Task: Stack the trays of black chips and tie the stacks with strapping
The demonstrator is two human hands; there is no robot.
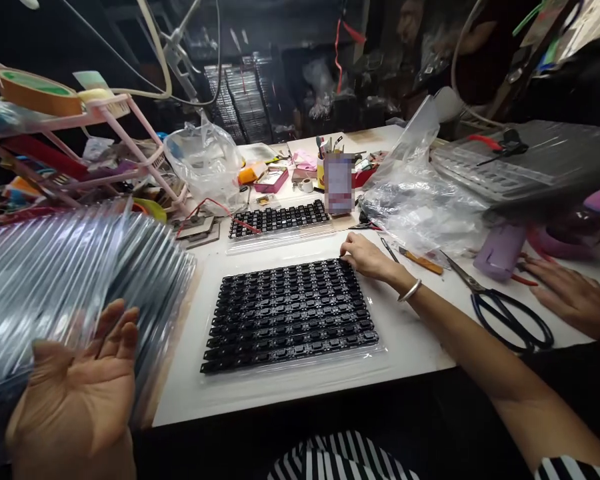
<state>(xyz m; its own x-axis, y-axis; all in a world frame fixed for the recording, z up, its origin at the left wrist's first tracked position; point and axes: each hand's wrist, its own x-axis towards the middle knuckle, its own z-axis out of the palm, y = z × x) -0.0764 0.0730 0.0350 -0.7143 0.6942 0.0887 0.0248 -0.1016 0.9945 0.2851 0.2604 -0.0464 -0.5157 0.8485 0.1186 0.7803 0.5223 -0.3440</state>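
Note:
A clear plastic tray (375,348) lies in front of me, filled with rows of small black circuit boards (290,310). At the tray's far right corner, my right hand (365,257) has its fingers closed on the end of a black circuit board in the last row. A silver bangle (410,291) circles that wrist. My left hand (90,387) is palm up with its fingers apart, holding nothing. It is in front of a tall stack of clear plastic trays (45,280) on the left.
Another tray of boards (280,219) lies farther back. Scissors (510,310), an orange-handled cutter (421,261) and a crumpled plastic bag (425,207) lie right. Another person's hand (575,293) rests at the right edge. A pink rack (130,133) stands left.

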